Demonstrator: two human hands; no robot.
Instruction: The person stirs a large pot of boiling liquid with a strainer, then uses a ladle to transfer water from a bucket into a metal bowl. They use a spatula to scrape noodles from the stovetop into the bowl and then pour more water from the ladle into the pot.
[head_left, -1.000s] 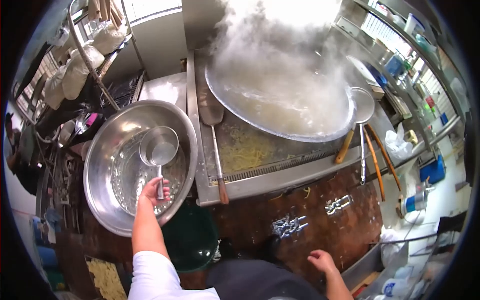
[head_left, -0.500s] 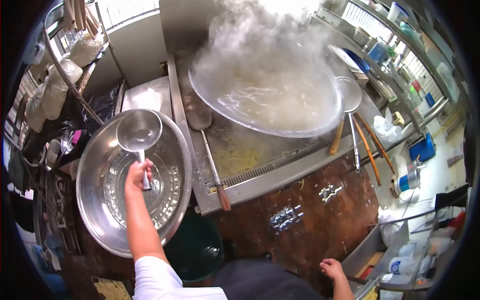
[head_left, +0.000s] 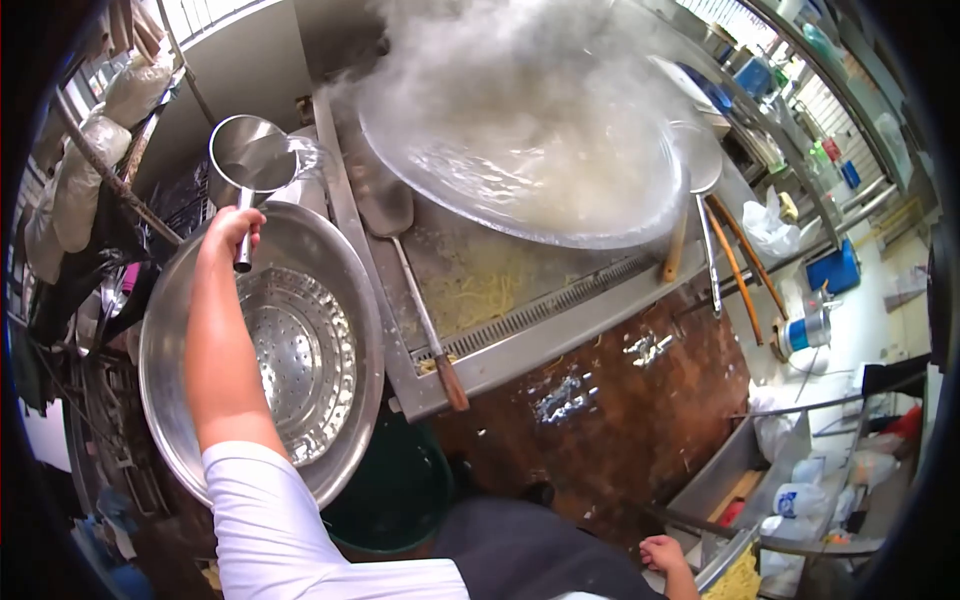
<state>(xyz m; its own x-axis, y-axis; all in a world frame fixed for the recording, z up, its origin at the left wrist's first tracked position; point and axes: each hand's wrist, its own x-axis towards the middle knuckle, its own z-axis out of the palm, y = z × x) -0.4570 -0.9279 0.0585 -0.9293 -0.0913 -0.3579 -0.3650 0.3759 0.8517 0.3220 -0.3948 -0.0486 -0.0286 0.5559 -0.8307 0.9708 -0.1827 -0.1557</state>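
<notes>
My left hand [head_left: 237, 228] is wrapped round the handle of a metal dipper [head_left: 245, 150]. Water [head_left: 308, 155] spills from the dipper's right rim. Below lies a large perforated steel colander basin [head_left: 365, 300], its wide rim under my outstretched forearm. To the right of the dipper steams a big wok [head_left: 520, 190] of cloudy liquid, part of it veiled by vapour. My right hand [head_left: 660, 552] hangs low at my side with fingers curled, and nothing shows in it.
A long-handled shovel [head_left: 420, 290] rests on the stove top [head_left: 420, 385] left of the wok. A strainer [head_left: 697, 165] and wooden handles [head_left: 740, 270] lean at its right. A dark green tub [head_left: 400, 500] stands below the colander. The brown floor [head_left: 630, 420] is wet.
My left hand has lifted the dipper from over the colander's middle, up and left to its far edge, and water now pours out of it. My right hand stays low and curled.
</notes>
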